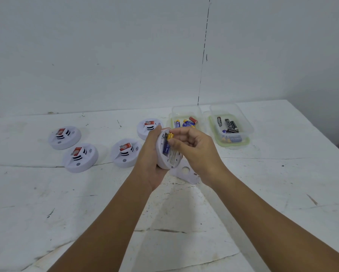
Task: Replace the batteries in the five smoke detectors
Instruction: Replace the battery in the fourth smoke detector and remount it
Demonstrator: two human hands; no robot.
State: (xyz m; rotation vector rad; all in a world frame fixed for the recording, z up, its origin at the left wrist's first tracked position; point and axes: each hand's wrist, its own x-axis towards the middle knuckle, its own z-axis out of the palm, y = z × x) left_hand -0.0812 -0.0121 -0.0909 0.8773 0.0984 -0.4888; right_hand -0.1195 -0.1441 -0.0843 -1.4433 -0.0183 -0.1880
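Note:
My left hand [151, 163] grips a white smoke detector [164, 160] tilted on edge above the table, its open back facing right. A blue battery [166, 148] lies in its compartment. My right hand [194, 150] pinches a yellow-ended battery [170, 136] at the top of that compartment. Several other white detectors with red stickers sit face up: far left [64, 137], front left [80, 158], middle [125, 154] and one [145, 128] behind my left hand. A white back cover [186, 173] lies on the table under my right wrist.
Two clear plastic tubs stand at the back right: the left tub [186, 114] holds blue, yellow and red batteries, the right tub [231, 128] holds mostly black ones. The white table [184, 222] is scuffed and cracked. A white wall rises behind it.

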